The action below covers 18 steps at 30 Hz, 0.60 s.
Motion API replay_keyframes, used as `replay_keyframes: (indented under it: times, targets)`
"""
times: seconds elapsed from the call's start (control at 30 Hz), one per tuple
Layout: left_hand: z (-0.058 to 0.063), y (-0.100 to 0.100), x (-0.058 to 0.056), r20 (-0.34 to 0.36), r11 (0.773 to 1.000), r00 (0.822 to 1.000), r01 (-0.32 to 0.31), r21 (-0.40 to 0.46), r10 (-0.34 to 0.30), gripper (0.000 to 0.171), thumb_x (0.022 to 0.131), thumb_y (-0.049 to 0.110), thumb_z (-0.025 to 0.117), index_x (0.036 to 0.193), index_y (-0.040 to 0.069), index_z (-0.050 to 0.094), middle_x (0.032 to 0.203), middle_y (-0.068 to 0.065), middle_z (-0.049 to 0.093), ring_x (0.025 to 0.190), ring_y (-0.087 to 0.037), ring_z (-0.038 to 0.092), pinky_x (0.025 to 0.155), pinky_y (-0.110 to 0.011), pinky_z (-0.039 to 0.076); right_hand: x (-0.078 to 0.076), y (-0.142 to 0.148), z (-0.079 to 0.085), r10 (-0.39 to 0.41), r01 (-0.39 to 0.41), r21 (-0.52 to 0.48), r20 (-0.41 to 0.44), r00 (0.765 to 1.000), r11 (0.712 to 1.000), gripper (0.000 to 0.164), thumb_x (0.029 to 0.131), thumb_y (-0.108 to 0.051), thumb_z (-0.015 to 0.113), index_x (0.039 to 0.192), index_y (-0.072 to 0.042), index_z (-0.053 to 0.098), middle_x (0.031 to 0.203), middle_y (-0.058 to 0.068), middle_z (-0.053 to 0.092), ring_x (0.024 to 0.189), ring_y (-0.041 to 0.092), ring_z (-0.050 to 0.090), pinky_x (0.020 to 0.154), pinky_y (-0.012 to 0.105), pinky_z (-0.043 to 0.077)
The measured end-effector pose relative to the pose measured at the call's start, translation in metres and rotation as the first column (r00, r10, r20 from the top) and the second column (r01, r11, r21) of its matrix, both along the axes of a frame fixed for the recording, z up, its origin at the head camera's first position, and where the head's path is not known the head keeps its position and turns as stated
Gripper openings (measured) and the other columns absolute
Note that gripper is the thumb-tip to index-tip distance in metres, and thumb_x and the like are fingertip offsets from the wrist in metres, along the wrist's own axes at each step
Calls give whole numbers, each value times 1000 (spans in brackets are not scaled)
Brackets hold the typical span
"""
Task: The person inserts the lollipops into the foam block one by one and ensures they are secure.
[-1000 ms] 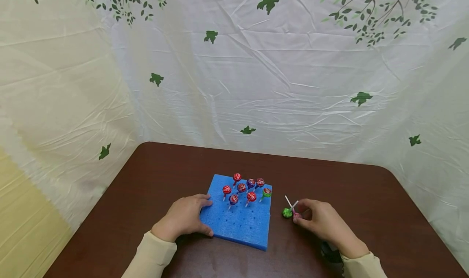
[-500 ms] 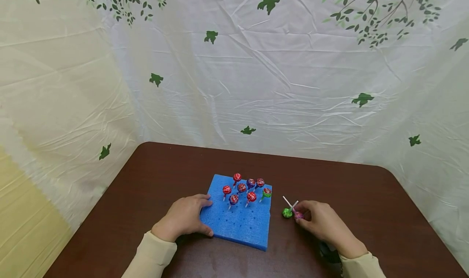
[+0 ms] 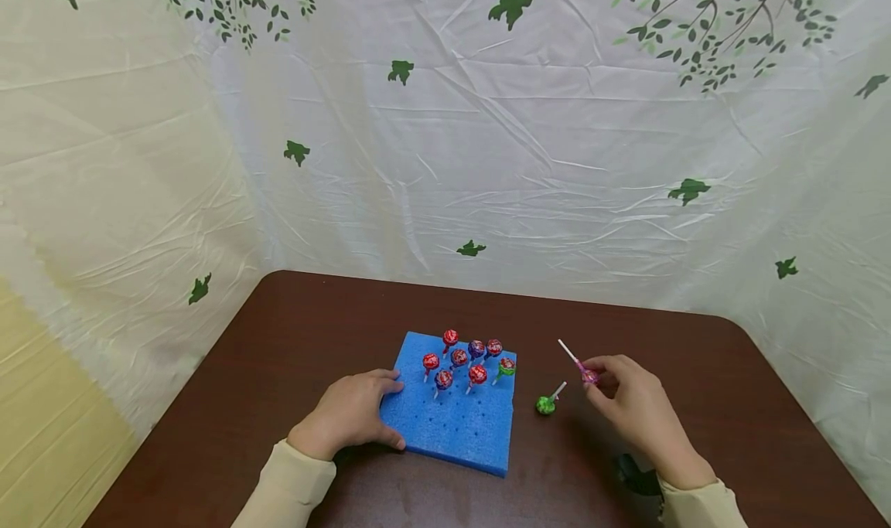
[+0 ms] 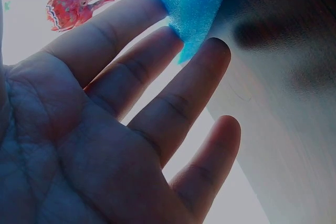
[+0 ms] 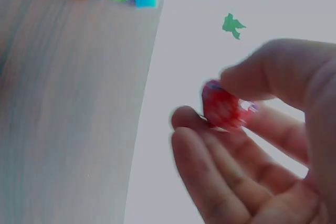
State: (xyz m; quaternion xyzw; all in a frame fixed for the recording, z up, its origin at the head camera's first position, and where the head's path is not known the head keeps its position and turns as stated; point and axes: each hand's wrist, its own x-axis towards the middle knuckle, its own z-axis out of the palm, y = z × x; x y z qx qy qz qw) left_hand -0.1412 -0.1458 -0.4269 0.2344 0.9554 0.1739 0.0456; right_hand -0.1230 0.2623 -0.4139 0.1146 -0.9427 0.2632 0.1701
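A blue foam board with small holes bears several upright lollipops in red, purple and green wrappers. My left hand rests against its left edge, thumb by the near corner; in the left wrist view its fingers are fairly straight, with tips at the foam. To the right of the board, my right hand pinches a pink-wrapped lollipop by its head, the white stick pointing up and left. The right wrist view shows that candy head, blurred, between thumb and fingers. A green lollipop lies between board and hand.
The dark brown table ends at a white cloth backdrop with green leaf prints, which also hangs at both sides. A black object shows beneath the right wrist.
My right hand has lifted the pink lollipop from beside the green one and moved it up and to the right. The green lollipop stays behind. The left hand and board have not moved.
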Motion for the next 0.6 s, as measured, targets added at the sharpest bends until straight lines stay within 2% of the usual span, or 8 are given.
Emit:
replay_keyframes:
  times: [0.2,0.3,0.43,0.6]
  targets:
    - [-1,0,0,-2,1000,1000,2,-3,-2,84,61,52,91,128,8,68,137,-9,59,124,-32,57,96,-53,48,1,-3,2,-9,-6,-88,-168,986,996,29,79,5,76,105,-8,72,97,-1,63,78,9,67,65,12,51]
    - [-1,0,-1,-2,1000,1000,3,-2,-3,84,61,52,91,129,8,67,137,-9,59,124,-32,56,97,-53,47,2,-7,4,12,-39,-116,-222,975,992,32,78,8,76,106,-8,72,97,-2,62,79,7,66,67,9,49]
    - [-1,0,-1,-1,1000,1000,4,-2,-4,84,61,52,91,129,7,67,138,-9,59,124,-32,56,97,-53,47,4,-17,8,52,-88,-149,-226,973,985,33,81,9,73,109,-8,71,101,-2,62,83,11,66,69,13,52]
    - [-2,-1,-1,-2,1000,1000,5,2,-5,84,61,52,91,129,7,67,137,-10,59,124,-32,57,97,-53,47,5,-32,11,92,-125,-146,-216,972,981,35,81,8,75,113,-5,70,103,-2,62,83,11,65,70,13,52]
